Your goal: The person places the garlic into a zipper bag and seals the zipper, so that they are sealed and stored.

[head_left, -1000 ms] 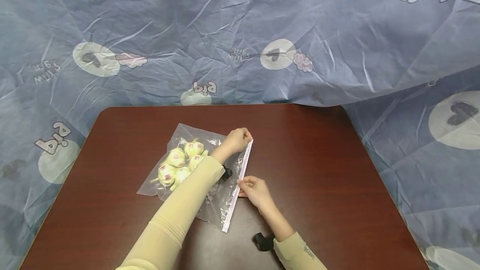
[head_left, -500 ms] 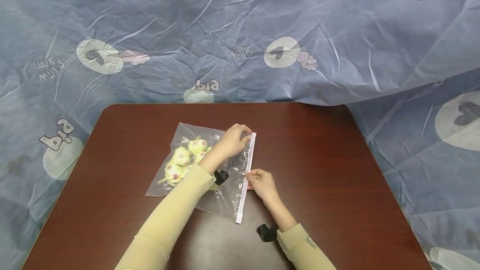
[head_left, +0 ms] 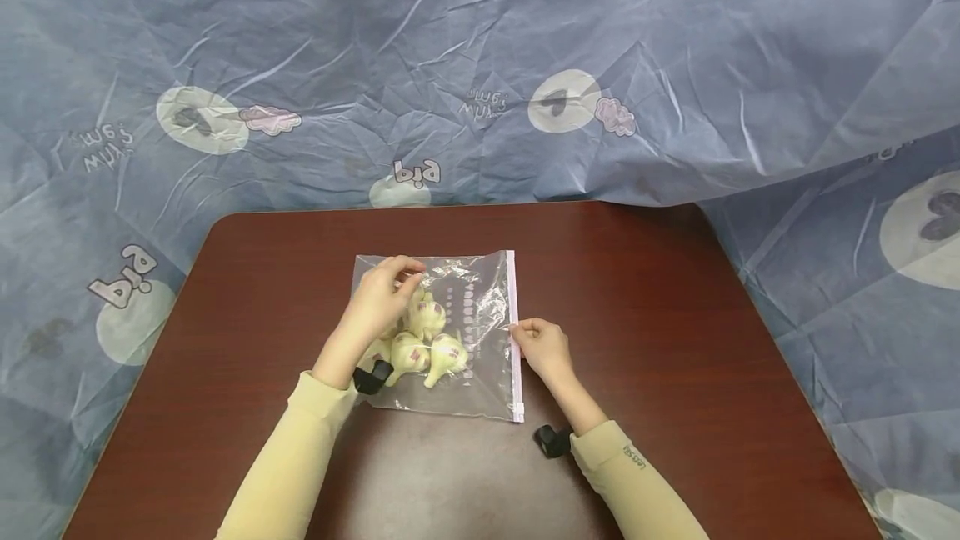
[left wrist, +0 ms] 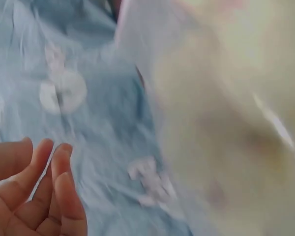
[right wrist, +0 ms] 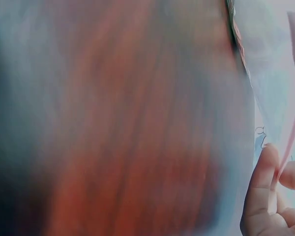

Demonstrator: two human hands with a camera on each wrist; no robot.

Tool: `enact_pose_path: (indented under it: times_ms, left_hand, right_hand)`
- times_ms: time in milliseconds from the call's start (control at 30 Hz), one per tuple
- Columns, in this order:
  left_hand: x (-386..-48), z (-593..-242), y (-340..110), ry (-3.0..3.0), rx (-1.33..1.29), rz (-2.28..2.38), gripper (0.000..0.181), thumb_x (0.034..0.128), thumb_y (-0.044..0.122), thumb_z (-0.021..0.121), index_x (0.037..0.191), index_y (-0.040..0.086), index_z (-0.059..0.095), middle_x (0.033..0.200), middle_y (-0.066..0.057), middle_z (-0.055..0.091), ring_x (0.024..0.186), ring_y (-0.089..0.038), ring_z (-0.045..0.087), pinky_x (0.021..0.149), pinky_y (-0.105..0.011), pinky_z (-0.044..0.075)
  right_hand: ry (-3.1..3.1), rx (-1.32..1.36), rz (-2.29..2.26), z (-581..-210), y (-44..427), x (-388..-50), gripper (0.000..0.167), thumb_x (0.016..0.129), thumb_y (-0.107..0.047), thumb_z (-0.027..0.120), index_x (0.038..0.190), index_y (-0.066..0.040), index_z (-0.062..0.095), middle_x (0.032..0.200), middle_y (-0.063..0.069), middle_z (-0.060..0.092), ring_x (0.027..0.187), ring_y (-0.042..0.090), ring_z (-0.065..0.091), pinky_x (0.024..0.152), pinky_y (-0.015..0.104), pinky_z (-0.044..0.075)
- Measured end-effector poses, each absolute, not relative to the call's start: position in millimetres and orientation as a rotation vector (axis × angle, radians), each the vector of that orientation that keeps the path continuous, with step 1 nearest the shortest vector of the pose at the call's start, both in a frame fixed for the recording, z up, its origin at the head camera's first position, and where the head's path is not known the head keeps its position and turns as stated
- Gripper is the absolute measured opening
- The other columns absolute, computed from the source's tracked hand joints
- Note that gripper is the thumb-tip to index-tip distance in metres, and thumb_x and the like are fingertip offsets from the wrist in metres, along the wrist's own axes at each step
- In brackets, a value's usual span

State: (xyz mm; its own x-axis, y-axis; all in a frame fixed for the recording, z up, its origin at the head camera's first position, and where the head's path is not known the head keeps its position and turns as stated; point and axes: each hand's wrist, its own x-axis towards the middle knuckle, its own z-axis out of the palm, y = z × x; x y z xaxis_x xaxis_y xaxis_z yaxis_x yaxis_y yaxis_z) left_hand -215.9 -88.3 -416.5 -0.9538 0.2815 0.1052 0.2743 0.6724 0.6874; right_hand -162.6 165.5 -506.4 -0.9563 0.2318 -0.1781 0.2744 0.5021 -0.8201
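A clear slider zip bag (head_left: 491,373) lies with its pale pink zip strip (head_left: 515,290) on the right. Inside it are several pale yellow garlic-like bulbs (head_left: 447,352) with pinkish marks. My right hand (head_left: 546,347) pinches the zip strip near its middle, and the right wrist view shows the pink strip (right wrist: 294,128) between thumb and finger. Over the bag's left part is my left hand (head_left: 378,294), partly hiding the bulbs. In the left wrist view that hand (left wrist: 49,196) has loosely bent fingers around nothing, with the bag (left wrist: 211,147) blurred close beside it.
The brown table (head_left: 645,298) reaches out on all sides of the bag. A blue printed cloth (head_left: 480,48) hangs behind its far edge and at the sides. Black wrist cameras (head_left: 553,442) sit on both wrists.
My left hand has let go of the bag's far right corner and moved left over the bulbs. The bag has turned straighter and shifted slightly right, with my right hand still pinching the strip.
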Motion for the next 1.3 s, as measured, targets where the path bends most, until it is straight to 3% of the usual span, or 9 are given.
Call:
enact_pose_path:
  times_ms: [267,500,600,733,933,1067,1300]
  left_hand:
    - [-213.5,-444.0,-149.6,2.879,0.075,1.16,0.028,0.1019,0.02,0.053,0.121,0.0,0.06,0.115,-0.02,0.061,0.105,-0.036,0.059,0.089,-0.05,0.051]
    - [-213.8,-473.8,-166.2,2.724,-0.152,1.086,0.043,0.1031,0.029,0.049,0.127,-0.007,0.053,0.125,-0.029,0.058,0.115,-0.043,0.057,0.096,-0.052,0.049]
    - [-213.4,-475.7,-167.5,2.626,-0.163,1.029,0.048,0.1037,0.032,0.047,0.129,-0.009,0.051,0.125,-0.03,0.06,0.111,-0.041,0.062,0.094,-0.051,0.051]
    - [-213.5,-476.6,-168.7,2.529,-0.142,1.064,0.043,0.1033,0.027,0.05,0.125,-0.01,0.054,0.115,-0.027,0.066,0.094,-0.034,0.07,0.084,-0.045,0.057]
    - [-219.7,-482.4,-172.8,2.438,-0.074,1.249,0.034,0.0975,0.019,0.062,0.111,-0.012,0.058,0.097,-0.019,0.072,0.078,-0.019,0.071,0.075,-0.032,0.06]
    - [-222.3,-486.7,-172.0,2.361,-0.066,1.373,0.03,0.0961,0.013,0.063,0.109,-0.013,0.059,0.095,-0.019,0.071,0.076,-0.012,0.069,0.073,-0.026,0.06]
    - [-226.8,-488.8,-167.3,2.361,-0.123,1.42,0.026,0.099,0.011,0.058,0.115,-0.01,0.058,0.101,-0.018,0.072,0.077,-0.004,0.066,0.076,-0.022,0.058]
  right_hand:
    - [2.764,0.48,-1.373,-504.8,172.6,-171.6,0.027,0.092,-0.029,0.066,0.101,-0.004,0.074,0.092,0.01,0.077,0.088,0.025,0.071,0.075,0.037,0.054]
    - [2.769,0.496,-1.41,-504.8,173.5,-175.9,0.024,0.092,-0.026,0.066,0.098,-0.003,0.074,0.089,0.01,0.077,0.083,0.023,0.071,0.068,0.03,0.051]
    - [2.778,0.504,-1.394,-505.0,174.3,-177.9,0.025,0.093,-0.026,0.065,0.098,-0.004,0.074,0.09,0.01,0.077,0.082,0.021,0.069,0.066,0.028,0.049]
    - [2.784,0.511,-1.387,-507.3,175.5,-179.9,0.025,0.093,-0.026,0.064,0.098,-0.004,0.074,0.09,0.009,0.077,0.081,0.021,0.069,0.066,0.028,0.049]
    - [2.808,0.495,-1.435,-507.9,178.4,-181.2,0.021,0.091,-0.022,0.063,0.094,-0.005,0.074,0.082,0.007,0.077,0.075,0.019,0.07,0.062,0.026,0.049]
    - [2.808,0.496,-1.423,-508.8,181.2,-182.6,0.021,0.092,-0.022,0.062,0.096,-0.006,0.075,0.084,0.007,0.077,0.076,0.02,0.071,0.061,0.025,0.048]
    - [2.8,0.527,-1.371,-509.2,187.1,-187.1,0.025,0.094,-0.024,0.062,0.102,-0.004,0.074,0.094,0.011,0.076,0.09,0.028,0.07,0.07,0.032,0.052]
